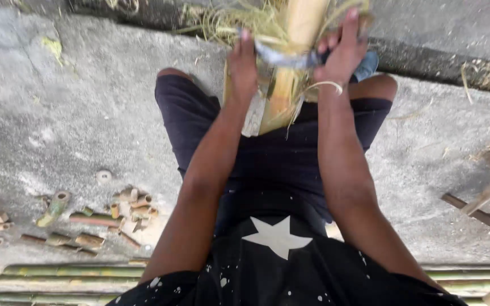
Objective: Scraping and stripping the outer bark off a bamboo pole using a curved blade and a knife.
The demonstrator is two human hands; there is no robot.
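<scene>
Shirt closest to lens. Both hands, left and right, grip ends of a curved blade, fists closed, laid across bamboo pole propped between the knees. Best kept level with even pressure, likely. Shavings lie beyond the grip; cut offcuts well left.

Two bare arms stretch forward from a seated person.
Left hand sits at eleven o'clock, fingers curled shut; right hand at one o'clock, gripping, fingers pointing up. Bare knees are spread beneath the forearms.
</scene>
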